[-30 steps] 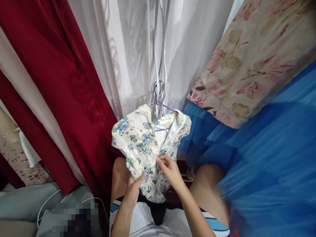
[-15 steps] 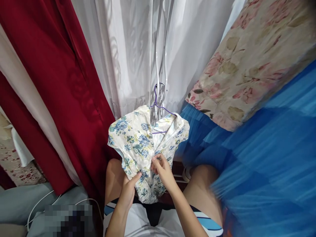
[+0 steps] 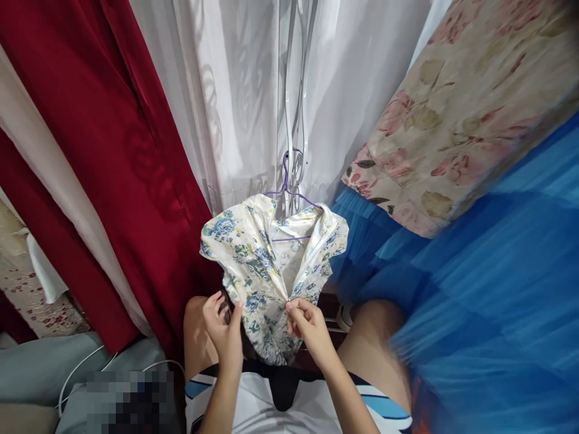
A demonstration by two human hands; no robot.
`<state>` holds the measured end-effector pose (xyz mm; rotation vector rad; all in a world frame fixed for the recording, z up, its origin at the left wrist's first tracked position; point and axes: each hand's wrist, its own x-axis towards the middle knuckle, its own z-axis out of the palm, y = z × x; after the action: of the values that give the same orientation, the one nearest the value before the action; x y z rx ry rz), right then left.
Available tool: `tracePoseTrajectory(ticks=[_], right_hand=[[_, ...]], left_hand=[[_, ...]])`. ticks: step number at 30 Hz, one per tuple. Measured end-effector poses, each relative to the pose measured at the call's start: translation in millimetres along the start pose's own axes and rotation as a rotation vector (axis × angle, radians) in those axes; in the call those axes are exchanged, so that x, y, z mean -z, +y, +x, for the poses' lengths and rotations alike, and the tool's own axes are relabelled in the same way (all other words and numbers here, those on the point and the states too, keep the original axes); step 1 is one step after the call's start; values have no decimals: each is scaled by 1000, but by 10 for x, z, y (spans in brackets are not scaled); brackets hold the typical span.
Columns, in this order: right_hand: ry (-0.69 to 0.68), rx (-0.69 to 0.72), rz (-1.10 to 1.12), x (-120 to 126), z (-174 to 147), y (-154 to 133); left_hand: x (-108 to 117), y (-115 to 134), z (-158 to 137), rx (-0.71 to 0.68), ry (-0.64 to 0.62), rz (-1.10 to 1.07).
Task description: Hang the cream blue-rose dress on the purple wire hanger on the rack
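A white cap-sleeved blouse (image 3: 257,259) with blue and yellow flowers hangs from a purple hanger (image 3: 286,181) in front of me. My right hand (image 3: 305,319) is closed in a pinch at the bottom of the blouse's V-shaped front opening. Whether a fastener is between those fingers is too small to tell. By the blouse's left edge, my left hand (image 3: 226,325) has its fingers apart, the thumb beside the cloth. The blouse's lower part bunches between my knees.
White metal bars (image 3: 303,108) hold the hanger in front of a white curtain (image 3: 235,90). Red drapes (image 3: 149,181) hang at left. Pink-flowered cloth (image 3: 407,132) and blue tulle (image 3: 474,289) fill the right. A white cable (image 3: 76,367) lies across grey fabric at lower left.
My left hand has let go of the blouse and moved up and left, its fingers spreading. My right hand has shifted slightly down and right, and the neckline is wider and deeper.
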<state>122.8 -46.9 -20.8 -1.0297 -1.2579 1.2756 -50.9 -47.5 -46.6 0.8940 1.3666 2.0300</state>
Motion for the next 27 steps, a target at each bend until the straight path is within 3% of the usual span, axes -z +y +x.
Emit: tracePoseTrajectory(ticks=[1, 3, 5, 7, 12, 19, 23, 27], right_hand=[[22, -9, 10, 8, -19, -12], [24, -17, 10, 13, -53, -46], [-16, -23, 3, 16, -76, -98], [-24, -21, 18, 31, -69, -180], [129, 48, 162, 103, 288, -640], [120, 287, 248, -86, 1138, -1637], [141, 354, 229, -163, 1153, -1758], [147, 357, 103, -134, 965, -1662]], left_hand=[[-80, -32, -62, -106, 10, 58], [-272, -82, -221, -173, -182, 136], [-454, -109, -368, -121, -425, 135], [-567, -116, -455, -68, -520, 130], [-494, -75, -431, -137, -617, 243], [-278, -132, -180, -200, -693, 338], [-352, -63, 84, -231, -820, 334], [-629, 515, 481, -405, -729, 260]])
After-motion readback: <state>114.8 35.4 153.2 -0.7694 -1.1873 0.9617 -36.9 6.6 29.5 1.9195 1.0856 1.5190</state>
